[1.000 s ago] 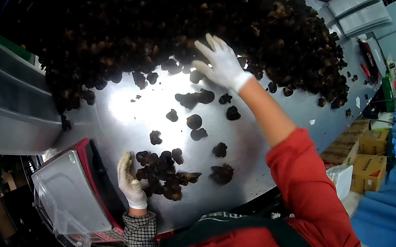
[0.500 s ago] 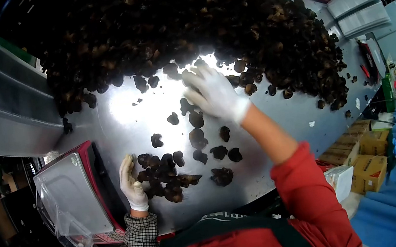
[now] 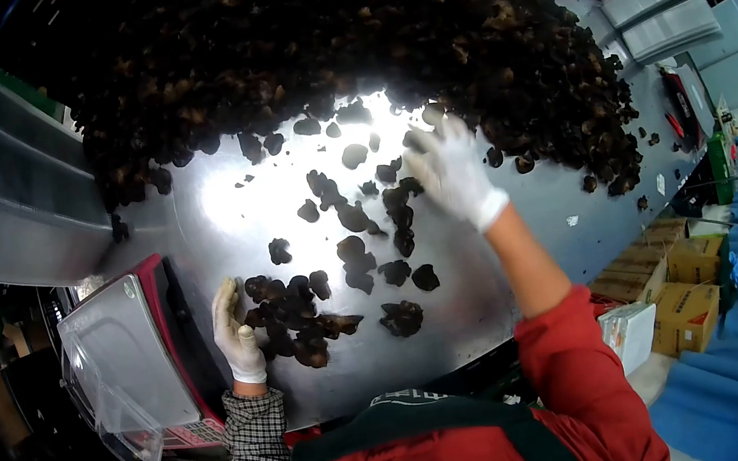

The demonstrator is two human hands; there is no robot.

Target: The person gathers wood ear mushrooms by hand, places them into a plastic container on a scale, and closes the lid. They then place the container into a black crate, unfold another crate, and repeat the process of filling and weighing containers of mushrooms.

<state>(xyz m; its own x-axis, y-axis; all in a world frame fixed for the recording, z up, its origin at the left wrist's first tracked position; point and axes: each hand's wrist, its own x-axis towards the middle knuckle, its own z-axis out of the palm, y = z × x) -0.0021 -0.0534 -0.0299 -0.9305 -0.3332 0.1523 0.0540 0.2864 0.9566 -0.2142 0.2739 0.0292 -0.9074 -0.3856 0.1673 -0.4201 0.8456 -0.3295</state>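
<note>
Hovering open-fingered, gripping nothing, the right hand (image 3: 455, 177) sits at one o'clock of the small pile of dark mushroom pieces (image 3: 292, 320); the left hand (image 3: 235, 334) walls its nine o'clock edge, flat and empty. Pieces look light, crinkly, brittle: sweep with flat fingers, don't pinch.

head view | worn high, faces forward-down (fisheye) | close over steel table (image 3: 519, 239) | single view, nothing shared
</note>
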